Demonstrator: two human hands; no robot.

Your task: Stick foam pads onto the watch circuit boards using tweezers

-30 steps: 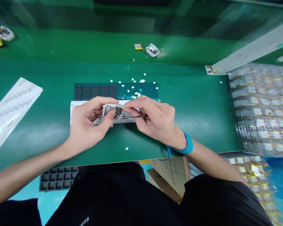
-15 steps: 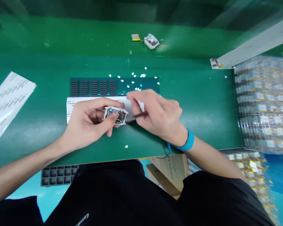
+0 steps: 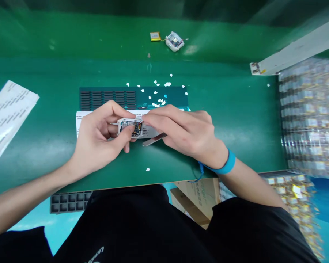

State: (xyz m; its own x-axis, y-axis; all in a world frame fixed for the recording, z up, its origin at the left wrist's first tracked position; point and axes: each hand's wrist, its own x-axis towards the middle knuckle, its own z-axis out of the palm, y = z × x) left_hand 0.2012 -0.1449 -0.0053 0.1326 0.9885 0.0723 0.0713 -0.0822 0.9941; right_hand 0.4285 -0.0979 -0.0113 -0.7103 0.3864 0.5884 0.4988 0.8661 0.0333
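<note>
White case point(image 3: 138, 128) over finely printed strip point(image 3: 150, 133)

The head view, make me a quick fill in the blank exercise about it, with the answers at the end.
The left hand lays its ____ over the open white case.
The wristband next to the right hand is coloured ____.
The metal tool juts from the ____ hand.
In the picture, the yellow battery lies to the ____ of the second case.
Missing words: thumb; blue; right; left.
</note>
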